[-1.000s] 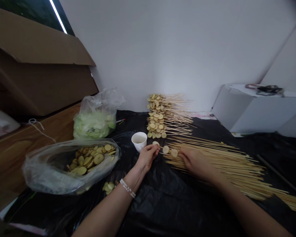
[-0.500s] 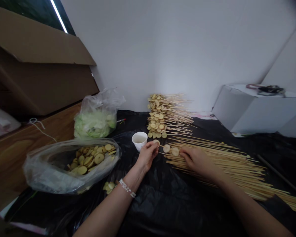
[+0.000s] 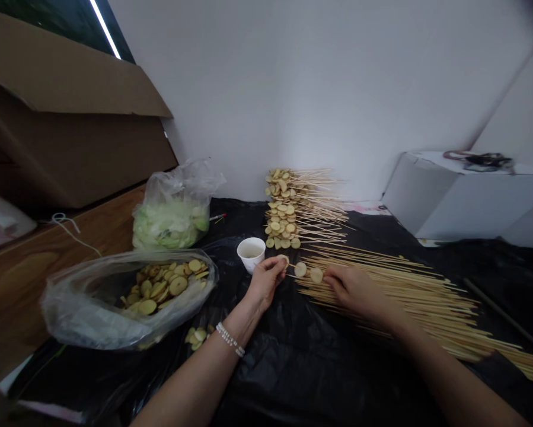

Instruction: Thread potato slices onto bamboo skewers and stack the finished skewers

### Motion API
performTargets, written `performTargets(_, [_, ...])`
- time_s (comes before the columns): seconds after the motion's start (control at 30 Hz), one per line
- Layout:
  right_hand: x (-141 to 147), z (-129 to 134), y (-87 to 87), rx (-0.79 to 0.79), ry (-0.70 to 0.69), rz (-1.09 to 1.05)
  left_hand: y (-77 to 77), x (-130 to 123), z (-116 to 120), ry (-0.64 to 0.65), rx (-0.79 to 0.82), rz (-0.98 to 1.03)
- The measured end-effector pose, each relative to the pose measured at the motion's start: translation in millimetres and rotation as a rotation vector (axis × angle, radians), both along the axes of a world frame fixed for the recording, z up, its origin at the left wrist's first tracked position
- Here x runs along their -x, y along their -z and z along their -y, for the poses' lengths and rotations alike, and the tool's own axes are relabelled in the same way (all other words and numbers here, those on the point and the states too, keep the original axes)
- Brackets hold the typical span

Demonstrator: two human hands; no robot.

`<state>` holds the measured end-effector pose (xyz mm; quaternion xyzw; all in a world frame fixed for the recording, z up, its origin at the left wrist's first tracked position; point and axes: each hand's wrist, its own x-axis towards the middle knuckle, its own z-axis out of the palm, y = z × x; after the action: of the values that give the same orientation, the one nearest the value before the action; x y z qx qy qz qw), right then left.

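My left hand (image 3: 266,280) pinches a round pale slice (image 3: 283,261) at the left end of a thin stick, just right of a white paper cup (image 3: 251,254). Two more slices, one in the middle (image 3: 300,270) and one further right (image 3: 316,275), sit spaced apart on the stick. My right hand (image 3: 353,289) is closed on the stick beside the rightmost slice, above a spread of loose bare sticks (image 3: 408,299). Behind my hands lies a stacked row of sticks with slices (image 3: 283,213), slice ends to the left.
An open plastic bag (image 3: 83,314) of slices lies at the left, with a bag of pale green pieces (image 3: 172,222) behind it. A few slices (image 3: 197,337) lie near my left forearm. A cardboard box (image 3: 79,142) stands back left, a white box (image 3: 448,198) back right.
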<state>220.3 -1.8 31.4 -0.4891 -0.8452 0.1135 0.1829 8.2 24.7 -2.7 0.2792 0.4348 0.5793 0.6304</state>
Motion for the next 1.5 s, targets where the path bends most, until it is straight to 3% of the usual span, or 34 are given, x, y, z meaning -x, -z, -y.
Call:
performTargets(0.13, [2.0,1.6,-0.5,0.016,0.016,0.003,0.6,-0.4,2.0,0.015,-0.007,-0.028])
performTargets(0.37, [8.1,4.5,0.1,0.032,0.0,0.027,4.4,-12.3,9.2,0.164,-0.032,-0.084])
performTargets(0.73, [-6.6,-4.3,-1.6,0.004,0.029,-0.001,-3.8,0.6,1.7,0.001,0.0,-0.016])
performTargets(1.07, [-9.3,-3.1,-7.7,0.019,0.011,-0.007,-4.8,0.0,-0.3,0.067,0.053,0.178])
performTargets(1.5, [-7.8,-2.0,-8.8,0.033,0.001,-0.004,-3.9,0.4,-1.4,0.085,0.068,0.202])
